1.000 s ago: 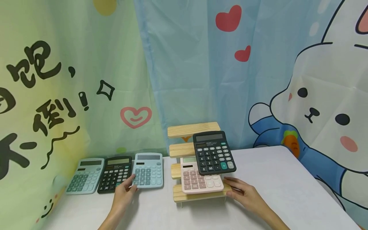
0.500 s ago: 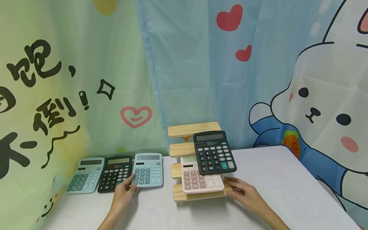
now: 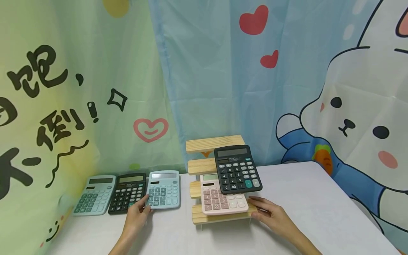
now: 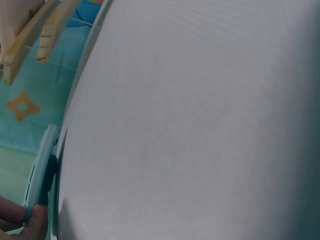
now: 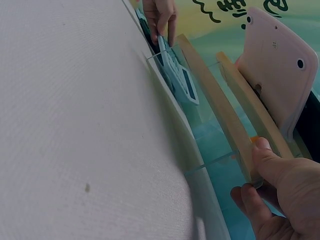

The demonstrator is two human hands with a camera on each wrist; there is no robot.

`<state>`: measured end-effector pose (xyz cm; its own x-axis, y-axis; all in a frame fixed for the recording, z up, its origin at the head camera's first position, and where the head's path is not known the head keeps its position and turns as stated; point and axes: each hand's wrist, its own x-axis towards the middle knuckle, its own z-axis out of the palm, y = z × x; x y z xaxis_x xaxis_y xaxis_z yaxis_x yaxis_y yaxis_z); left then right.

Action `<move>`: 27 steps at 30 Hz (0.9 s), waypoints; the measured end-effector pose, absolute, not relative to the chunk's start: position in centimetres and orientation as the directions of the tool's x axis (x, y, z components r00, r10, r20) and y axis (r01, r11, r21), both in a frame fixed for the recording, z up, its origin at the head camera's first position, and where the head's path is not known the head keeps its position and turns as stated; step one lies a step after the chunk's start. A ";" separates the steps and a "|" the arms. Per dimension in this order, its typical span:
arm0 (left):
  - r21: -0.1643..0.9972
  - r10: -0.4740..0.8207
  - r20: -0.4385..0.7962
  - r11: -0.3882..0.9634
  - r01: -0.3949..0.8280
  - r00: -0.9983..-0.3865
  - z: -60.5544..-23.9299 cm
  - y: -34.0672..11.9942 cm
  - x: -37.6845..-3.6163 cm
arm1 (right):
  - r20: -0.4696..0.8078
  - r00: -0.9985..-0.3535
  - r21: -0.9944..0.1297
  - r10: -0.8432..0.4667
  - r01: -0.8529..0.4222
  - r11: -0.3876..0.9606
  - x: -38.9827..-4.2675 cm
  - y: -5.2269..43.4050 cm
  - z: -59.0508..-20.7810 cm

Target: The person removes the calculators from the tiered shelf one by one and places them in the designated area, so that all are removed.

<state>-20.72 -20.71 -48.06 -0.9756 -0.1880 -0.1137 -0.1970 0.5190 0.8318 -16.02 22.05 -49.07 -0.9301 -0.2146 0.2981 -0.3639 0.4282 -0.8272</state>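
Head view shows a stepped wooden rack of pale pine slats standing on a white surface. Two calculators rest in it: a pink calculator lies on the lower steps, and a black calculator leans above it, tilted and overlapping the pink one's top right corner. Both are flat rounded rectangles of smooth plastic with rows of small keys.

The right hand lies at the rack's lower right end, fingers reaching to the bottom slat; in the right wrist view its thumb and fingers curl round the end of that slat, beside a clear plastic leg.

To the left of the rack three more calculators lie in a row on the surface: a light blue calculator nearest the rack, a second black calculator in the middle, and a grey-green calculator at the far left. The left hand pinches the light blue calculator at its lower left corner; the left wrist view shows a fingertip against its thin edge.

The surface has a fine woven texture. Behind hangs a thin printed curtain with hearts and a cartoon rabbit.
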 end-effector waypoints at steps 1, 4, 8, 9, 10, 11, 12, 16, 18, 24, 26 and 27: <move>0.826 -0.187 -0.111 0.530 -0.195 -0.976 -48.1 -20.7 -20.7 | 0.298 -0.930 -0.829 -0.214 -0.363 0.426 -16.0 22.1 -49.1; 0.807 -0.174 -0.090 0.564 -0.174 -0.981 -48.0 -20.8 -20.8 | 0.303 -0.928 -0.830 -0.215 -0.368 0.419 -16.0 22.1 -49.1; 0.780 -0.148 -0.079 0.607 -0.154 -0.986 -47.9 -21.0 -20.8 | 0.308 -0.927 -0.824 -0.214 -0.372 0.427 -16.0 22.1 -49.1; 0.773 -0.142 -0.083 0.616 -0.154 -0.986 -47.8 -21.0 -20.8 | 0.309 -0.927 -0.823 -0.214 -0.374 0.427 -16.0 22.1 -49.2; 0.765 -0.136 -0.085 0.626 -0.152 -0.987 -47.7 -21.1 -20.8 | 0.310 -0.926 -0.823 -0.216 -0.375 0.427 -16.1 22.1 -49.2; 0.754 -0.128 -0.081 0.640 -0.145 -0.988 -47.6 -21.2 -20.8 | 0.313 -0.925 -0.822 -0.218 -0.378 0.426 -16.1 22.1 -49.2; 0.744 -0.121 -0.080 0.653 -0.140 -0.989 -47.6 -21.2 -20.8 | 0.316 -0.923 -0.821 -0.221 -0.383 0.424 -16.1 22.1 -49.2; 0.705 -0.086 -0.059 0.702 -0.103 -0.995 -47.3 -21.6 -21.0 | 0.322 -0.918 -0.822 -0.230 -0.392 0.413 -16.1 22.2 -49.4; 0.686 -0.076 -0.053 0.722 -0.091 -0.996 -47.1 -21.8 -21.1 | 0.316 -0.921 -0.822 -0.227 -0.386 0.420 -16.1 22.2 -49.4; 0.631 -0.061 -0.052 0.771 -0.080 -0.997 -46.7 -21.8 -21.6 | 0.227 -0.956 -0.814 -0.186 -0.291 0.502 -16.0 22.1 -49.0; 0.603 -0.055 -0.055 0.794 -0.078 -0.997 -46.7 -21.8 -21.6 | 0.194 -0.965 -0.807 -0.177 -0.259 0.531 -16.0 22.0 -48.9; 0.585 -0.049 -0.054 0.808 -0.071 -0.997 -46.7 -21.8 -21.6 | 0.185 -0.967 -0.801 -0.176 -0.253 0.542 -16.0 22.0 -48.9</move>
